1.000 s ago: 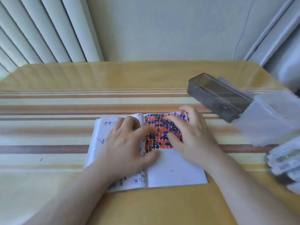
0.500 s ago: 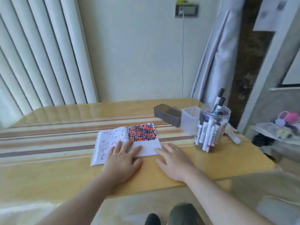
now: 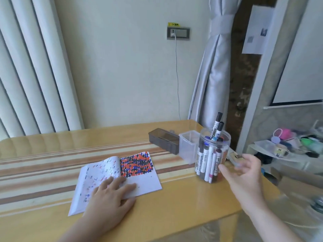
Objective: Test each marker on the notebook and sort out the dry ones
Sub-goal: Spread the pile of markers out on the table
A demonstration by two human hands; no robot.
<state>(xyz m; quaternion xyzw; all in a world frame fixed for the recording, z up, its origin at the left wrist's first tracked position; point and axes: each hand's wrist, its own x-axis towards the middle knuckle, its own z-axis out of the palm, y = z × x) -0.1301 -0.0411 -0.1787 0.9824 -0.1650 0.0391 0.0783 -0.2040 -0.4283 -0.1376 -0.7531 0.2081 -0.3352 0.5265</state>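
The left hand [image 3: 111,194] lies spread flat on the notebook [image 3: 139,182], pinning it open; the right hand [image 3: 243,173], fingers loosely spread and empty, reaches beside the jar [image 3: 212,154] of markers [image 3: 206,159].

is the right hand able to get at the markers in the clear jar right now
Probably yes: the right hand is open beside the clear jar, whose top has no lid, and two markers stick up above the rim with nothing between.

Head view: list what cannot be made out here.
- Markers in the clear jar: they overlap, so their count is hidden.
- Right hand: motion-blurred, so its grip and whether it touches the jar are unclear.
- Notebook: the left hand covers its lower middle.
- Yellow label above the wall socket: too small to read.
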